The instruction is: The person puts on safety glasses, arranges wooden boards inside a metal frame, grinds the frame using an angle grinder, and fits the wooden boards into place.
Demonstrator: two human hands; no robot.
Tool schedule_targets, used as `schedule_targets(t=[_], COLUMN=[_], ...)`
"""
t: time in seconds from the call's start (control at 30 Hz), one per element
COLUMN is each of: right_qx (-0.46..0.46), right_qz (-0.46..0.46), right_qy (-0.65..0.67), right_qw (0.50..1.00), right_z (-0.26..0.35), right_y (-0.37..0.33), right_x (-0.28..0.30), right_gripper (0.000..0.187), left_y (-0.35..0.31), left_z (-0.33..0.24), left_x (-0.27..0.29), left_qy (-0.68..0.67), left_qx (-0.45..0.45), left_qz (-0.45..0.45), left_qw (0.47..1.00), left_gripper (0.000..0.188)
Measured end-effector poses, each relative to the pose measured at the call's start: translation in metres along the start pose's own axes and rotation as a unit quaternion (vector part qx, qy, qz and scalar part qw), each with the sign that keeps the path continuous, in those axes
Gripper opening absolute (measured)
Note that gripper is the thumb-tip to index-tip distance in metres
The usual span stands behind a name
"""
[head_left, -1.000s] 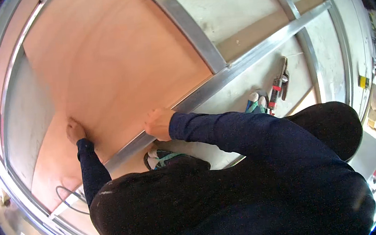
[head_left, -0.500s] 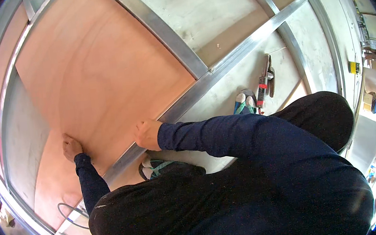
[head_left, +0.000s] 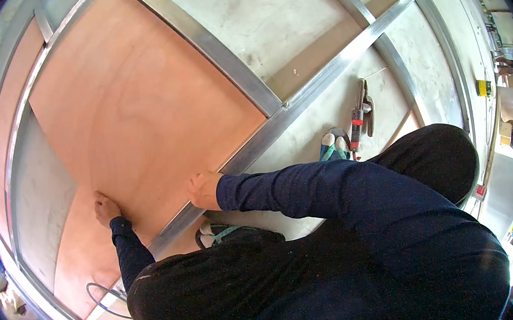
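Note:
My left hand (head_left: 106, 208) rests with curled fingers on a reddish-brown plywood sheet (head_left: 149, 90), close to where it overlaps a second piece of similar sheet (head_left: 82, 256). Nothing shows in that hand. My right hand (head_left: 205, 190) is closed at the sheet's near edge, beside a grey metal bar (head_left: 249, 145) of the frame. Its fingertips are partly hidden, so whatever it may pinch does not show. The plywood lies within the metal frame, over a pale panel (head_left: 42, 201).
A caulking gun (head_left: 358, 118) with a red and black tube lies on the pale panel beyond my right forearm. My shoes (head_left: 334, 144) stand between the bars. A dark cable (head_left: 98, 300) loops by my left knee. A yellow object (head_left: 483, 88) sits at the far right.
The view has shifted slightly, so the sheet and frame appear a little displaced. Both hands stay at nearly the same spots on the sheet, still curled.

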State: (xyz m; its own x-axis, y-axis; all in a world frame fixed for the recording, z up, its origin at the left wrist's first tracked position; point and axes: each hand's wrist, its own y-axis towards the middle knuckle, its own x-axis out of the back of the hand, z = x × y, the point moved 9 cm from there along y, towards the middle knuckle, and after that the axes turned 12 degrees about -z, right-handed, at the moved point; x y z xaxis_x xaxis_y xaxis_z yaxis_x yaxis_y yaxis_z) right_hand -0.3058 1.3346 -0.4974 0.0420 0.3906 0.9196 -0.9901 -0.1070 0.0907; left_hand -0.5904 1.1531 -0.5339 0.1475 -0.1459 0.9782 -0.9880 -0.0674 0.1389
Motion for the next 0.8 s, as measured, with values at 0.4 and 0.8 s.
schedule_targets(t=[0.4, 0.8], right_qx=[0.065, 0.027], right_qz=[-0.017, 0.051], right_qy=[0.020, 0.033], right_qw=[0.998, 0.998], right_z=[0.006, 0.001], right_y=[0.002, 0.013], right_x=[0.002, 0.005], right_gripper=[0.014, 0.025], left_y=[-0.005, -0.001], left_z=[-0.009, -0.017], left_x=[0.010, 0.003], left_qy=[0.036, -0.015], left_qx=[-0.020, -0.090], left_qz=[-0.058, -0.069], left_qw=[0.997, 0.993], left_gripper=[0.054, 0.043])
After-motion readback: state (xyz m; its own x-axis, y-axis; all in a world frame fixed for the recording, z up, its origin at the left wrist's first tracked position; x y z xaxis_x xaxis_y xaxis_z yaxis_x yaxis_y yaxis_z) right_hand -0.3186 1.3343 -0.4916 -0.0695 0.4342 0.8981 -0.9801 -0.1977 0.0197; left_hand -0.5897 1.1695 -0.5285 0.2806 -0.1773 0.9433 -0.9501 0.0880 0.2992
